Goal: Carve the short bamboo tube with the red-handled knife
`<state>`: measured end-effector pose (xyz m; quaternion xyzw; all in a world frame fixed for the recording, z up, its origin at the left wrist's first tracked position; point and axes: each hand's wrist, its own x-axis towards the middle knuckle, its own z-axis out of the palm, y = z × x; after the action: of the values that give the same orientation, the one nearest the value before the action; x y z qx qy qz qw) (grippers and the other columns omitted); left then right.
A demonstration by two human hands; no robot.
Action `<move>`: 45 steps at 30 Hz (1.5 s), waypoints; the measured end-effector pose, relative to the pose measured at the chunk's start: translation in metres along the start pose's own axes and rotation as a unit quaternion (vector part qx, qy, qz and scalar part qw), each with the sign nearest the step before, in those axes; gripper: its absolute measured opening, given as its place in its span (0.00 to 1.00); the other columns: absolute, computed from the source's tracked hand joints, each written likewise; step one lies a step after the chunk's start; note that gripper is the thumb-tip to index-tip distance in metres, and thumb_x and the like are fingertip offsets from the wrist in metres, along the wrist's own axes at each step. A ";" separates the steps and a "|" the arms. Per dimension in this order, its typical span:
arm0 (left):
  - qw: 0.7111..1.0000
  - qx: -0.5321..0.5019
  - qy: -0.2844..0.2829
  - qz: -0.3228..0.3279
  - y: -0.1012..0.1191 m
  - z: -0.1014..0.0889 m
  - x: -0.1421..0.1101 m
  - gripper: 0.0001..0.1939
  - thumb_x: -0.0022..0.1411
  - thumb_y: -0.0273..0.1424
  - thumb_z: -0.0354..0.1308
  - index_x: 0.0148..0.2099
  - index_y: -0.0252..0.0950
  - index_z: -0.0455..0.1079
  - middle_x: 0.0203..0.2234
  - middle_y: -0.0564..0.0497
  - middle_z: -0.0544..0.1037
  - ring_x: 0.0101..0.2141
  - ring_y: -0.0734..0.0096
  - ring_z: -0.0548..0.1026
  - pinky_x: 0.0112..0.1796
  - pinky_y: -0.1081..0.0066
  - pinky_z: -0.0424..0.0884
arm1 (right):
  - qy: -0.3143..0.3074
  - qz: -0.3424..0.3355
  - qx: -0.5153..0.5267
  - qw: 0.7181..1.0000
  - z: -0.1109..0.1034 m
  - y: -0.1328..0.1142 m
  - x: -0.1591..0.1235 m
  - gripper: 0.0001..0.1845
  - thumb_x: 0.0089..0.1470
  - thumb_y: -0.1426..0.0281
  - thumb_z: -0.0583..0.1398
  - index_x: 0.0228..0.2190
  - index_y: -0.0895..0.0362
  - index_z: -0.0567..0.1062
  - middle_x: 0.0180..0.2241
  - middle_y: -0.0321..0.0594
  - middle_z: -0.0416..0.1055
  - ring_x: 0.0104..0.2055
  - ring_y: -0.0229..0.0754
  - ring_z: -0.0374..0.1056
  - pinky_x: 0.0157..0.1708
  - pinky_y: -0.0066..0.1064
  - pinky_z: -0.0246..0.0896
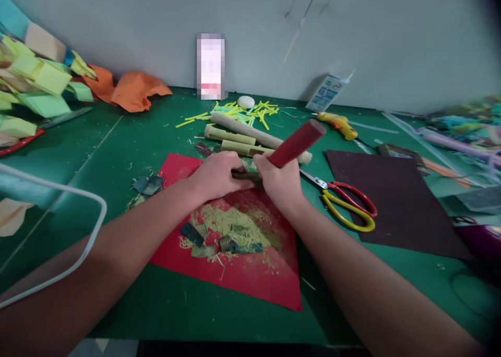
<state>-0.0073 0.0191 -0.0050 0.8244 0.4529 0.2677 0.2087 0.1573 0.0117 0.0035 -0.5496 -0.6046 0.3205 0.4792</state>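
My right hand [279, 185] is closed around a tool with a thick red handle [299, 143], tilted up and to the right; its working end is hidden by my hands. My left hand [219, 174] pinches a narrow dark brown piece [245, 175] that reaches toward my right hand. Both hands are over a red sheet [235, 281]. Pale shavings and dust [235, 221] lie on the sheet, with several dark green scraps [191, 234] among them. Just beyond my hands are bamboo pieces [230, 136] and a long pale stick [250, 130].
Scissors [348, 203] with red and yellow handles lie right of my hands, partly on a dark sheet [391, 205]. Farther back are yellow strips [195, 121], a white egg-shaped object [246, 102] and a yellow glue gun [338, 125]. A white cable [99, 221] crosses at left.
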 end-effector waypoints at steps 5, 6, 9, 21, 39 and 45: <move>1.000 0.020 0.002 0.002 0.003 0.000 -0.001 0.13 0.55 0.40 0.68 0.36 0.35 0.79 0.30 0.51 0.72 0.34 0.68 0.71 0.34 0.68 0.65 | -0.013 0.028 0.002 1.000 -0.001 0.001 0.008 0.15 0.47 0.68 0.60 0.16 0.53 0.60 0.16 0.29 0.56 0.21 0.34 0.52 0.23 0.32 0.46; 1.000 0.024 0.000 0.003 0.004 0.000 -0.001 0.13 0.56 0.40 0.68 0.36 0.35 0.79 0.30 0.51 0.72 0.34 0.68 0.71 0.35 0.68 0.65 | -0.016 0.029 -0.002 0.999 -0.001 0.001 0.008 0.15 0.47 0.68 0.60 0.16 0.53 0.60 0.16 0.29 0.56 0.22 0.34 0.52 0.23 0.32 0.46; 1.000 0.031 -0.001 0.004 0.005 0.000 -0.002 0.13 0.56 0.40 0.67 0.36 0.36 0.79 0.30 0.50 0.72 0.34 0.67 0.72 0.35 0.68 0.66 | -0.021 0.026 -0.012 0.999 -0.001 0.001 0.008 0.15 0.48 0.67 0.60 0.17 0.53 0.60 0.17 0.30 0.58 0.23 0.35 0.53 0.24 0.32 0.48; 0.997 0.049 -0.015 0.057 -0.001 0.000 -0.001 0.15 0.62 0.42 0.62 0.31 0.35 0.74 0.27 0.52 0.69 0.33 0.69 0.69 0.34 0.68 0.63 | -0.031 -0.012 -0.090 0.995 0.004 0.007 0.003 0.19 0.47 0.66 0.60 0.14 0.52 0.57 0.16 0.31 0.53 0.23 0.37 0.52 0.26 0.33 0.50; 0.998 0.068 -0.007 0.000 0.009 -0.001 -0.004 0.14 0.57 0.43 0.66 0.37 0.36 0.79 0.31 0.49 0.73 0.35 0.65 0.72 0.36 0.66 0.67 | -0.017 0.013 -0.001 1.000 -0.001 0.003 0.008 0.16 0.48 0.67 0.60 0.16 0.53 0.59 0.16 0.29 0.56 0.22 0.35 0.52 0.25 0.32 0.48; 0.997 0.070 -0.012 0.004 0.008 0.000 -0.004 0.15 0.59 0.43 0.64 0.38 0.35 0.80 0.32 0.48 0.74 0.38 0.62 0.72 0.38 0.65 0.67 | -0.029 0.026 -0.032 0.999 -0.001 0.005 0.008 0.16 0.49 0.64 0.60 0.16 0.53 0.61 0.17 0.30 0.59 0.22 0.36 0.54 0.25 0.32 0.50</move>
<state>-0.0041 0.0116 -0.0007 0.8421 0.4646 0.2263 0.1545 0.1602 0.0206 0.0011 -0.5705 -0.6138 0.3289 0.4353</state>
